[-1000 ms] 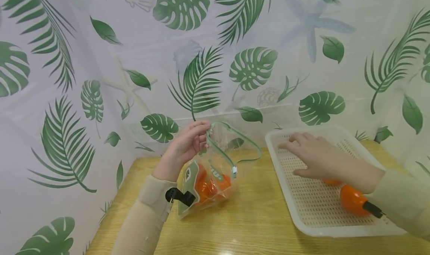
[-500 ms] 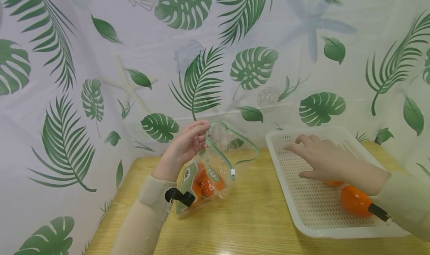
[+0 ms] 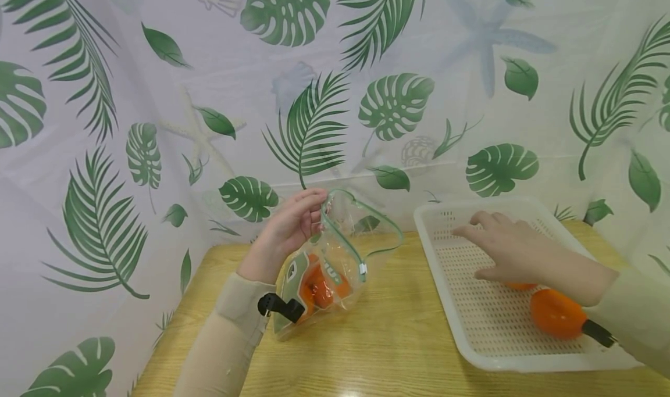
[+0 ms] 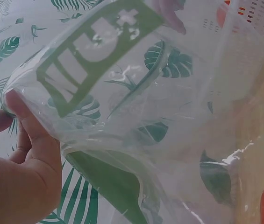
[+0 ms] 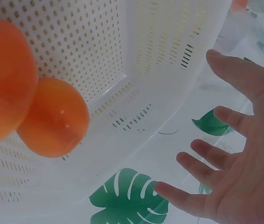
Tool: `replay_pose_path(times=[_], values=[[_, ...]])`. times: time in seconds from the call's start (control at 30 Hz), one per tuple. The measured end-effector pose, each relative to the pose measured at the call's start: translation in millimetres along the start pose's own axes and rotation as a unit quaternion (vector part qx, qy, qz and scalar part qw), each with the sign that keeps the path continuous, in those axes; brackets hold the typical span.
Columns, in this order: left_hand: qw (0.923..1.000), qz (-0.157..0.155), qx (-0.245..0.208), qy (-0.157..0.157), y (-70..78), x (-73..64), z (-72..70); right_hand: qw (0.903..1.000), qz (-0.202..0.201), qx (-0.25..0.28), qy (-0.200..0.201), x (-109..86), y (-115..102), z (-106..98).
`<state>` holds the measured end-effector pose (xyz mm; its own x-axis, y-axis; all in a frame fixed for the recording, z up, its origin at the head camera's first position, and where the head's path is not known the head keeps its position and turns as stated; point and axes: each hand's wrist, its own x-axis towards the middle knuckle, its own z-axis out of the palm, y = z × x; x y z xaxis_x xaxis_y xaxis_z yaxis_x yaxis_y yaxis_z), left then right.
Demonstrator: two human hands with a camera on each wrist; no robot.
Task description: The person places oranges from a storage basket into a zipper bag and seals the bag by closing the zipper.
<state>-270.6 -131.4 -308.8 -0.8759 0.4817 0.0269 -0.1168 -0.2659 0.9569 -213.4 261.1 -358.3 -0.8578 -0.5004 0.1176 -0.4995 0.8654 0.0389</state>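
Pinches the clear bag [image 3: 331, 271] at head-view six o'clock with the left hand [image 3: 287, 228], likely to spread its mouth; at four o'clock, fans the unladen right hand [image 3: 515, 249] wide above the basket [image 3: 487, 315] of orange fruits [image 3: 556, 313].

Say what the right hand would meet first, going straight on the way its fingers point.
Probably the white basket's rim, near its far left corner. The right hand may clear it, as depth is unclear; then the leaf-patterned sheet likely comes next.
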Motion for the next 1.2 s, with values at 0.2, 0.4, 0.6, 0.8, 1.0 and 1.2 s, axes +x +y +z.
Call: replay_pose_path(times=[0.2, 0.4, 0.6, 0.8, 1.0, 1.2], values=[[1.0000, 0.003, -0.001, -0.004, 0.1, -0.4, -0.2, 0.9999, 0.012, 0.001, -0.008, -2.5, 3.1, 0.0], [1.0000, 0.001, -0.008, -0.005, 0.0, -1.5, 0.2, 0.9996, 0.018, 0.005, -0.020, -3.3, 5.9, 2.8], [1.0000, 0.002, -0.010, 0.000, -1.0, -1.0, -0.7, 0.9994, 0.021, 0.009, -0.026, -5.0, 9.1, 6.5], [0.9999, 0.002, -0.010, -0.002, -1.3, -0.5, -0.8, 0.9989, 0.030, 0.018, -0.032, -7.2, 11.5, 7.8], [0.9999, -0.001, -0.009, -0.005, -1.3, -1.5, 0.3, 0.9985, 0.034, 0.022, -0.038, -11.2, 16.3, 10.8], [1.0000, 0.000, -0.009, -0.004, -1.3, -1.0, 0.4, 0.9982, 0.036, 0.028, -0.039, -13.0, 22.7, 16.7]])
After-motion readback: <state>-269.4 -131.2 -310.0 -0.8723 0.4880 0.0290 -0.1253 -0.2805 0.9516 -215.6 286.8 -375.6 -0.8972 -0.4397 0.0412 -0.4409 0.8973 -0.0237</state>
